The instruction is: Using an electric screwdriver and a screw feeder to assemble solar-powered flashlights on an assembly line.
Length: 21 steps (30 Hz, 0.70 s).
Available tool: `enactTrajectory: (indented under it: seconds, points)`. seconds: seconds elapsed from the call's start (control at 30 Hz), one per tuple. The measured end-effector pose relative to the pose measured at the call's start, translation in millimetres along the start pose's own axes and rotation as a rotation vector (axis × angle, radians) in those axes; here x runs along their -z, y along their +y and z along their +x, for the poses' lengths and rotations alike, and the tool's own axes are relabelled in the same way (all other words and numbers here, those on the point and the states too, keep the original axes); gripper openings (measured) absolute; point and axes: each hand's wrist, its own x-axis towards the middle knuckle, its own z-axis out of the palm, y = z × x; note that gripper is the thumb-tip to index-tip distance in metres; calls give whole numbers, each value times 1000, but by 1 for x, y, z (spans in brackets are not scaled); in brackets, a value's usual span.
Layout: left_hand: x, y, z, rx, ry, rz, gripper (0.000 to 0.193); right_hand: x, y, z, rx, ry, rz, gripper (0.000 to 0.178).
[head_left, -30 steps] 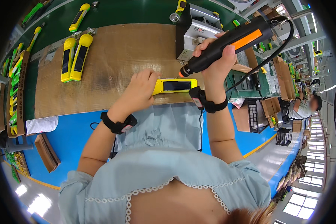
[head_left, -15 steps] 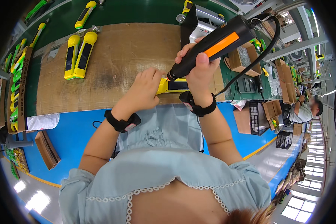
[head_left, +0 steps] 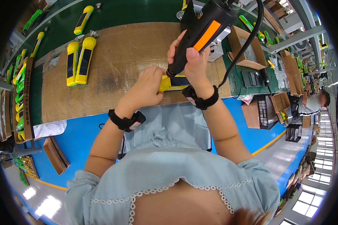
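My right hand (head_left: 196,67) wraps around a black electric screwdriver (head_left: 205,34) with an orange stripe, its cable curling off to the right. The tool tilts, its nose down against or just above a yellow flashlight (head_left: 166,84) with a dark panel; whether the tip touches is unclear. Lying flat near the front edge of the cardboard, the flashlight is gripped at its left end by my left hand (head_left: 146,87). Those left fingers curl over it close to the screwdriver nose and partly hide it. Both wrists wear black straps.
Two yellow flashlights (head_left: 85,62) lie on the cardboard sheet (head_left: 120,48) at left; another flashlight (head_left: 83,20) lies beyond. Cartons of flashlights (head_left: 20,97) stand far left. A carton with clear contents (head_left: 248,50) sits right of the screwdriver, behind a dark tray (head_left: 252,78). A co-worker (head_left: 313,101) is at far right.
The screwdriver has swung more upright, its upper end shifting left. My left hand stays on the flashlight. The whole view has shifted slightly.
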Motion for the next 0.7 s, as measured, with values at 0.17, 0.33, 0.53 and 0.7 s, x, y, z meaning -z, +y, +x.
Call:
enactTrajectory:
  seconds: [0.17,0.33,0.53,0.7]
  points:
    - [1,2,-1,-8,-15,-4,50,1,1,-3,42,8,-22,57]
    - [-2,9,-9,-21,-4,43,53,-1,-23,-15,56,-69,58,68]
    - [-8,21,-12,-57,96,152,48,1,-39,-33,79,-87,38,55]
    - [-3,23,-11,-29,47,168,49,0,-43,-30,59,-37,96,54]
